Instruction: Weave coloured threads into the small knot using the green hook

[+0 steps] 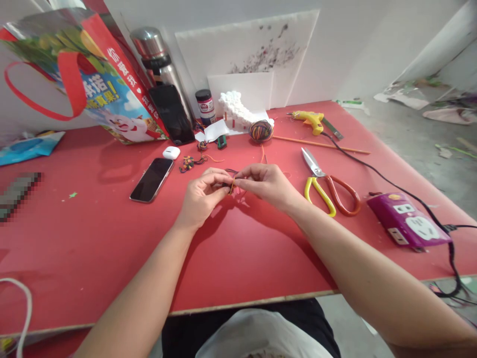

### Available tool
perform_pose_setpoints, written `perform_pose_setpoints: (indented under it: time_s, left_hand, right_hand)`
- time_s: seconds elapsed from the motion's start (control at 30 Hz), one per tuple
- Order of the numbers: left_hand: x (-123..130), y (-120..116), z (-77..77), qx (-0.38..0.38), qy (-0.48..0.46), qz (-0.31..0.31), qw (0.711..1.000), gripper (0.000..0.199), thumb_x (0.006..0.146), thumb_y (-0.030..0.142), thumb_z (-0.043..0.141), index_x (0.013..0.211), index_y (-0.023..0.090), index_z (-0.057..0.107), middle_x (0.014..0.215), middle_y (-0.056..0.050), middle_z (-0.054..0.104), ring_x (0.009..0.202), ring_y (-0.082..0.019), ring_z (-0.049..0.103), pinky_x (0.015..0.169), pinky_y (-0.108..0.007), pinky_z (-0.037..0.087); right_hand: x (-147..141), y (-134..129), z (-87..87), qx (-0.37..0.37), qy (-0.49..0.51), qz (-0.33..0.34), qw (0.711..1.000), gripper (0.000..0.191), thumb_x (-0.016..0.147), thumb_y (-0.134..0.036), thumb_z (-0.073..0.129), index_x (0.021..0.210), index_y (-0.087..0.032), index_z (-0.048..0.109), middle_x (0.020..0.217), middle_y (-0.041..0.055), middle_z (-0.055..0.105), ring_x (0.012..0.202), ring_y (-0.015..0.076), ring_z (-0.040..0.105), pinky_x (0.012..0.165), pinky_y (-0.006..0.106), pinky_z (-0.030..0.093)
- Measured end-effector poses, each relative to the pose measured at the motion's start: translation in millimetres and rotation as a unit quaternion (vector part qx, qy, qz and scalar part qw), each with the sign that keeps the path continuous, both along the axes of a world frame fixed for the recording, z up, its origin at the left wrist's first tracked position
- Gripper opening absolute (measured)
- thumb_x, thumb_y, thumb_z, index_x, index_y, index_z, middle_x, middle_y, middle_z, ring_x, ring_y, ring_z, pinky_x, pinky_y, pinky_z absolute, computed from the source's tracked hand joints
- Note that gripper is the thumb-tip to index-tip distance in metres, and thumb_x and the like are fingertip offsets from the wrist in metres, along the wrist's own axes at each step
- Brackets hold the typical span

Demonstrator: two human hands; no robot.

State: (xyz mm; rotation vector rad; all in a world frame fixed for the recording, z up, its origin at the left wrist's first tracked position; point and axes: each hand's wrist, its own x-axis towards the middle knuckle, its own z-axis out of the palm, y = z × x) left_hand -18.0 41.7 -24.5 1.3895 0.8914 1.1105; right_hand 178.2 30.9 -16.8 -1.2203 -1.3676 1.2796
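Over the middle of the red table, my left hand pinches a small dark piece of yarn work. My right hand is closed on a thin orange-yellow strand beside it, and the fingertips of both hands nearly meet. Just behind my hands lies a multicoloured yarn ball, from which an orange strand runs down toward my right hand. A small knotted yarn piece rests behind my left hand, near a smaller yarn ball. The details between my fingertips are too small to make out.
Scissors, a yellow glue gun, a thin stick and a purple power socket with a black cable are on the right. A phone, white case, steel flask and gift bag stand or lie left.
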Motion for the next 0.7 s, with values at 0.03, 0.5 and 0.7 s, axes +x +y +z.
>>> perform_pose_setpoints:
  time_s: [0.03, 0.5, 0.7]
  left_hand:
    - [1.1, -0.6, 1.2, 0.004, 0.005, 0.001, 1.000, 0.014, 0.073, 0.016, 0.086, 0.086, 0.022, 0.086, 0.105, -0.006, 0.068, 0.097, -0.019, 0.067, 0.085, -0.031, 0.056]
    - [5.5, -2.7, 2.1, -0.082, 0.012, 0.019, 0.996, 0.024, 0.074, 0.029, 0.089, 0.093, 0.018, 0.080, 0.088, -0.005, 0.077, 0.078, -0.015, 0.068, 0.072, -0.027, 0.054]
    - [7.3, -2.0, 3.6, -0.061, 0.049, 0.035, 0.996, 0.017, 0.079, 0.033, 0.088, 0.083, 0.019, 0.079, 0.073, -0.002, 0.072, 0.068, -0.015, 0.062, 0.069, -0.029, 0.050]
  right_hand:
    - [-0.3, 0.1, -0.5, -0.004, -0.009, 0.000, 1.000, 0.027, 0.078, -0.042, 0.079, 0.083, -0.015, 0.075, 0.053, -0.0074, 0.049, 0.052, 0.0079, 0.037, 0.051, 0.027, 0.024]
    - [-3.5, 2.3, -7.3, -0.034, 0.028, 0.002, 0.999, 0.023, 0.077, -0.038, 0.077, 0.075, -0.016, 0.071, 0.051, -0.0073, 0.048, 0.048, 0.0067, 0.034, 0.050, 0.027, 0.020]
    - [-1.1, 0.6, -5.3, 0.002, -0.007, -0.001, 1.000, 0.024, 0.079, -0.039, 0.078, 0.077, -0.015, 0.074, 0.054, -0.0052, 0.051, 0.052, 0.0082, 0.038, 0.051, 0.027, 0.024]
